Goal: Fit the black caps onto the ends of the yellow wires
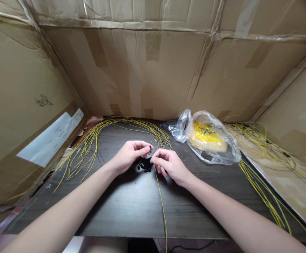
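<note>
My left hand [132, 154] pinches a small black connector [150, 149] between thumb and forefinger. Close beside it, my right hand [169, 162] has its thumb and forefinger closed on a yellow wire [159, 189] just below that connector. The wire runs down from my fingers and over the front edge of the table. Under and between both hands lies a pile of small black parts [144, 164], partly hidden by them. A bundle of yellow wires [89, 135] arcs behind my hands and fans out to the left.
A clear plastic bag [236, 154] with small yellow pieces [205, 131] stands at the back right, next to a bag of dark pieces [172, 128]. More yellow wires [263, 140] lie on the right. Cardboard walls [132, 70] enclose the dark table [121, 211] at the back and sides.
</note>
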{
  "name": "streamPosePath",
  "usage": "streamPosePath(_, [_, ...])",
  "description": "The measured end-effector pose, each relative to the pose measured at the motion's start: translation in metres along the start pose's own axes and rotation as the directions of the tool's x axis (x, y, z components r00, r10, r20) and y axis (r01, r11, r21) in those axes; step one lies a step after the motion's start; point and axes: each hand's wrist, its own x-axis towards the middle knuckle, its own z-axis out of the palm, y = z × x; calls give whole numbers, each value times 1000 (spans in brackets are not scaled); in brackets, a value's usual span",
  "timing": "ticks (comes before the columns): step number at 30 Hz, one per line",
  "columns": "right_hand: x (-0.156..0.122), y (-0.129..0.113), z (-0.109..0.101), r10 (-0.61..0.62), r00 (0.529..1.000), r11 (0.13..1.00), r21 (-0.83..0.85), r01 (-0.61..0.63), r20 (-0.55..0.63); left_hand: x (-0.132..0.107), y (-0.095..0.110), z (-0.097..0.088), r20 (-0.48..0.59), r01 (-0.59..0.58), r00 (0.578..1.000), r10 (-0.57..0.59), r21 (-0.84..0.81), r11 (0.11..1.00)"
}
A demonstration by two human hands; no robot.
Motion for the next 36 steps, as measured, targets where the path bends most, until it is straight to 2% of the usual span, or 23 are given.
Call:
streamPosePath(18, [0,1,2,17,1000,999,-37,-16,12,1,1,0,-50,-23,998,22,-22,999])
streamPosePath(36, [0,8,2,-16,998,996,-87,21,57,3,-2,-6,-53,-22,998,19,-67,998])
